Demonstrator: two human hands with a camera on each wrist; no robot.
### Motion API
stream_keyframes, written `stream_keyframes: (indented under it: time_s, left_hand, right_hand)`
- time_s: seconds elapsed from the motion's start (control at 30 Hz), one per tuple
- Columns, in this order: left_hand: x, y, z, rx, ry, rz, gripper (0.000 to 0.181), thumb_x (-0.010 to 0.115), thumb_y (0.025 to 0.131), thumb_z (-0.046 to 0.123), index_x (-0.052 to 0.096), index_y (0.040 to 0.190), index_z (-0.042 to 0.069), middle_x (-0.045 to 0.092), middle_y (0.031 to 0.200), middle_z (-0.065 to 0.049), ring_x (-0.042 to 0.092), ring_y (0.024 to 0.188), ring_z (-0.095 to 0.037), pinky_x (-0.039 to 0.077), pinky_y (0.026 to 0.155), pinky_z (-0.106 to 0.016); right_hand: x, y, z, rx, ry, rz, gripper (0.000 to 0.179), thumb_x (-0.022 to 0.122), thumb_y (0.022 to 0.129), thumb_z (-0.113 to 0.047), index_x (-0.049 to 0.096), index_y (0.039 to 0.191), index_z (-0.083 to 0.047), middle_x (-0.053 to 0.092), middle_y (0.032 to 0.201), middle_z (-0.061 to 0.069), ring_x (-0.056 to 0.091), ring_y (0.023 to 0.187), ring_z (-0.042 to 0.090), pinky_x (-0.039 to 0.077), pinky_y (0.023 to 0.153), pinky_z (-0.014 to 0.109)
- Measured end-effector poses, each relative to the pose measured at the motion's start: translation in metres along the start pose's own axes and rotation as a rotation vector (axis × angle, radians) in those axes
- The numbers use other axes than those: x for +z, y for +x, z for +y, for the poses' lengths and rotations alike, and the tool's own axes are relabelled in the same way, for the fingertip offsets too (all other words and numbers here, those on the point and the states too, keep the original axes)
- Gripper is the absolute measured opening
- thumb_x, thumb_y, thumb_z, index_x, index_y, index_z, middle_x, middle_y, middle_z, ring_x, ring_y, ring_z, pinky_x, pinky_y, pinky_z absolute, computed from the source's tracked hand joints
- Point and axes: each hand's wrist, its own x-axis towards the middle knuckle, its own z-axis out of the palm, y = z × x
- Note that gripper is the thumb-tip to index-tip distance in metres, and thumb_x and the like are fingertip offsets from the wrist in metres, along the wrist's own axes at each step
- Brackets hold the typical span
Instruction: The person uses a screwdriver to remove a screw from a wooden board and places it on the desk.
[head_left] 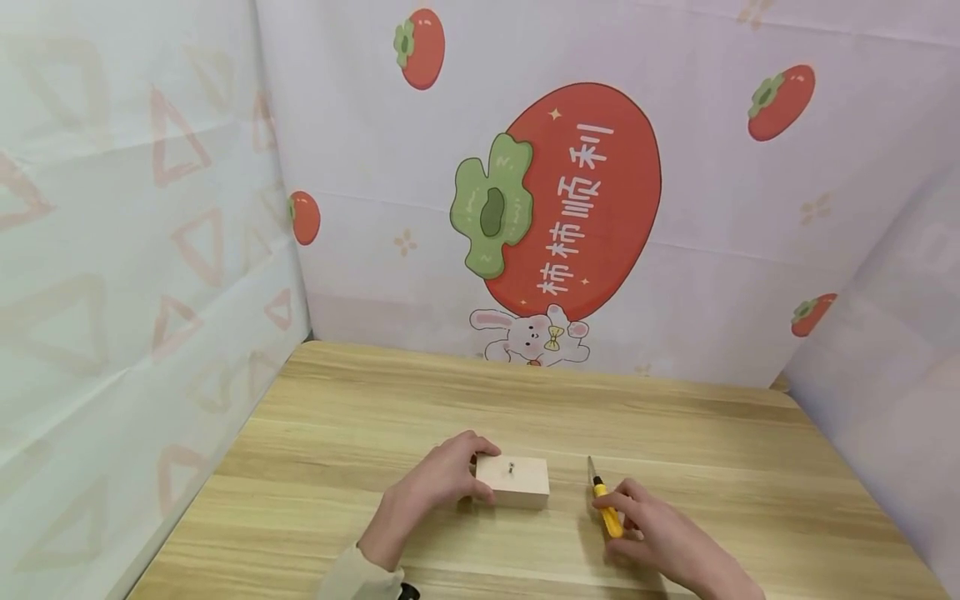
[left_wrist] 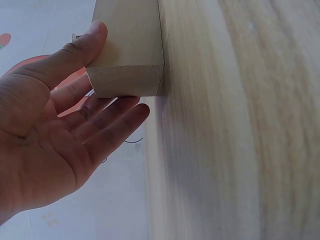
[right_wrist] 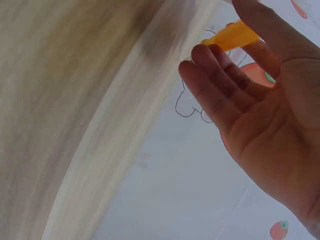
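Observation:
A pale rectangular wooden block (head_left: 517, 477) lies flat on the table, with a small screw (head_left: 512, 468) standing up from its top face. My left hand (head_left: 448, 471) holds the block's left end, thumb on the near side and fingers at the far side. In the left wrist view the thumb presses the block's long side (left_wrist: 130, 35). To the right of the block, my right hand (head_left: 654, 533) grips a screwdriver (head_left: 609, 515) by its yellow handle. Its shaft points away from me, apart from the block. In the right wrist view only the yellow handle (right_wrist: 232, 37) shows clearly.
The wood-grain table (head_left: 360, 417) reaches back to a printed cloth wall (head_left: 375, 283) with persimmon and rabbit drawings. Cloth side walls (head_left: 150, 250) bound the table at left and right.

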Motion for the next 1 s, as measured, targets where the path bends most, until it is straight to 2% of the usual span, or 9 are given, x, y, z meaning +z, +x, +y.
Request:
stream_keyframes:
  time_s: [0.1,0.2,0.33,0.43,0.6,0.77,1.0]
  left_hand:
    - [0.001,0.0,0.0,-0.007,-0.004,-0.004,0.058,0.085,0.065,0.022,0.064,0.117,0.01,0.057,0.098,0.004,0.052,0.087,-0.011,0.044,0.076,-0.027]
    - [0.002,0.0,0.0,-0.014,-0.005,-0.004,0.058,0.085,0.065,0.022,0.064,0.117,0.011,0.057,0.098,0.004,0.052,0.087,-0.012,0.043,0.076,-0.027]
    - [0.002,0.001,0.001,-0.009,-0.016,-0.003,0.058,0.085,0.065,0.022,0.063,0.117,0.01,0.057,0.1,0.002,0.052,0.088,-0.014,0.043,0.076,-0.029]
    - [0.001,0.001,0.0,-0.008,-0.011,0.002,0.058,0.085,0.065,0.023,0.063,0.118,0.011,0.057,0.101,0.001,0.052,0.088,-0.014,0.043,0.077,-0.029]
    - [0.002,0.0,-0.001,-0.013,-0.007,0.004,0.057,0.085,0.065,0.022,0.063,0.116,0.01,0.057,0.1,0.002,0.053,0.089,-0.015,0.043,0.077,-0.03]
    - [0.002,-0.002,0.0,-0.018,-0.017,-0.006,0.057,0.085,0.065,0.023,0.063,0.117,0.01,0.057,0.099,0.002,0.052,0.089,-0.015,0.043,0.077,-0.029]
    - [0.001,0.0,0.0,-0.013,-0.009,0.007,0.058,0.086,0.064,0.023,0.063,0.116,0.01,0.057,0.098,0.002,0.052,0.088,-0.015,0.043,0.077,-0.03]
  right_hand:
    - [0.0,0.002,-0.003,0.014,-0.009,0.017,0.039,0.071,0.081,-0.03,0.063,0.117,-0.019,0.046,0.099,-0.01,0.048,0.08,0.002,0.047,0.067,0.021]
    - [0.001,0.002,-0.005,-0.004,-0.053,0.077,0.036,0.072,0.081,-0.023,0.064,0.116,-0.021,0.046,0.097,-0.013,0.047,0.079,0.001,0.046,0.067,0.02]
    - [0.004,0.002,-0.006,-0.163,-0.141,0.256,0.034,0.076,0.077,-0.013,0.066,0.108,-0.021,0.046,0.092,-0.015,0.046,0.073,-0.003,0.044,0.062,0.016]
    - [0.004,0.004,-0.008,-0.234,-0.177,0.37,0.035,0.077,0.075,-0.008,0.065,0.104,-0.025,0.046,0.092,-0.018,0.046,0.071,-0.005,0.044,0.06,0.014]
    - [-0.001,0.008,-0.019,-0.193,-0.138,0.446,0.034,0.076,0.077,-0.012,0.063,0.103,-0.031,0.047,0.091,-0.024,0.046,0.068,-0.007,0.043,0.059,0.012]
    - [-0.007,0.012,-0.03,-0.21,-0.099,0.545,0.027,0.076,0.078,-0.016,0.065,0.1,-0.025,0.049,0.089,-0.023,0.046,0.063,-0.007,0.041,0.053,0.011]
    - [-0.019,0.022,-0.045,-0.182,-0.017,0.557,0.016,0.069,0.084,-0.029,0.065,0.099,-0.025,0.051,0.093,-0.02,0.052,0.067,-0.005,0.047,0.057,0.016]
